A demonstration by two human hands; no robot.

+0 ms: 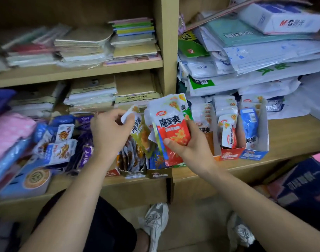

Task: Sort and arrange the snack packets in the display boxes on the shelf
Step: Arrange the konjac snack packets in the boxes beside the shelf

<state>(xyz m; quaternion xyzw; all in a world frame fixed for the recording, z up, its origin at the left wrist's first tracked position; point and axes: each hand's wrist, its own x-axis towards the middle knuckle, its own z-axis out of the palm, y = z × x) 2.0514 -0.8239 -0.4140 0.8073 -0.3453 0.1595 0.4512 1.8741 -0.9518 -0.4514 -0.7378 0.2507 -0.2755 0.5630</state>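
My right hand (187, 144) grips a fanned stack of snack packets (171, 124), a red-and-white one in front, above the middle display boxes. My left hand (110, 131) pinches the white top of a yellow-green packet (139, 130) just left of that stack. Below stand a brown display box (130, 172) with dark packets upright in it and a second brown box (160, 172). To the right, a red box (229, 155) and a blue box (253, 154) hold upright packets in rows.
Loose blue-and-white packets (59, 146) and purple packets (84, 151) lie on the shelf at left, beside a blue box (24, 180) and pink cloth (8, 131). Stacked papers and plastic bags (246, 57) fill the shelves above. My shoes (155, 220) are on the floor.
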